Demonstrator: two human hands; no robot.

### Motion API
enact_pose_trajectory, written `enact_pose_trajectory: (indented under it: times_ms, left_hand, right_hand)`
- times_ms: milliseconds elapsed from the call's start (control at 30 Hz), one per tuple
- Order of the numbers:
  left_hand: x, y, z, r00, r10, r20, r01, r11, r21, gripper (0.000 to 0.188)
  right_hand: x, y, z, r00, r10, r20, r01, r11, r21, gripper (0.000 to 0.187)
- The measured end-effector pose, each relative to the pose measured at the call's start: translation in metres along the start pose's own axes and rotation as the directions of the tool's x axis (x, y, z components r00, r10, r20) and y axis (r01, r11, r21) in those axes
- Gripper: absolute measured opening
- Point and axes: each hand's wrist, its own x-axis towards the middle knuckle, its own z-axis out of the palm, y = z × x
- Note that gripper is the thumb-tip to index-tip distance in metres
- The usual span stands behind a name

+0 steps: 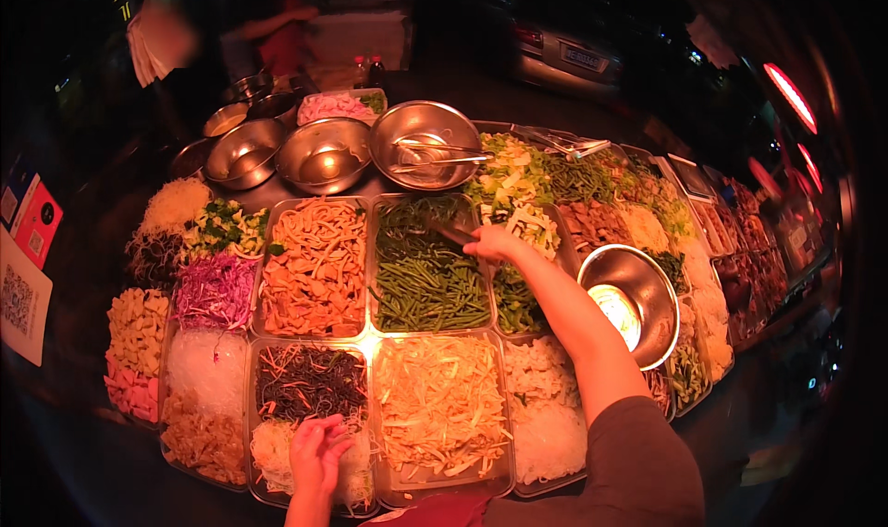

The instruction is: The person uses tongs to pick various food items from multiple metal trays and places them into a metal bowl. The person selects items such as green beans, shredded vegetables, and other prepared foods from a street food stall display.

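Two bare hands, head view: right hand, clamped on tongs, their far end at dark green strands behind green beans in one tray; left hand, fingers loosely curled, apart, above pale noodles. One round steel bowl beside the right forearm; three steel bowls in a row behind the trays.

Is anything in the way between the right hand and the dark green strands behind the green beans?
Nothing visible blocks it: only the tongs held in the right hand reach across to the dark green strands. The green beans lie nearer the person, off that line.
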Motion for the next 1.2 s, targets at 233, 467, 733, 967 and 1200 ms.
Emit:
enact_pose_trajectory:
  times_ms: [233,467,733,967,1200]
  left_hand:
    - [0.002,0.020,-0.006,0.982,0.075,-0.171,-0.089,0.993,-0.075,0.008]
    - [0.010,0.030,-0.001,0.985,0.118,-0.123,-0.127,0.989,-0.070,0.009]
    - [0.008,0.027,-0.010,0.980,0.113,-0.162,-0.128,0.988,-0.083,0.009]
    - [0.008,0.021,-0.016,0.976,0.091,-0.197,-0.114,0.988,-0.108,0.009]
    - [0.010,0.018,-0.013,0.975,0.098,-0.201,-0.124,0.985,-0.118,0.009]
  right_hand:
    - [-0.021,-0.084,0.013,0.963,-0.243,-0.120,0.129,0.802,-0.583,0.028]
    - [-0.004,-0.101,-0.036,0.914,-0.405,-0.016,0.196,0.475,-0.858,0.016]
    - [-0.012,-0.122,-0.112,0.949,0.211,0.235,-0.088,0.890,-0.447,0.042]
    - [0.002,-0.130,-0.070,0.921,0.208,0.330,0.007,0.838,-0.546,0.049]
    - [0.023,-0.136,-0.032,0.981,0.006,0.196,0.151,0.617,-0.772,0.028]
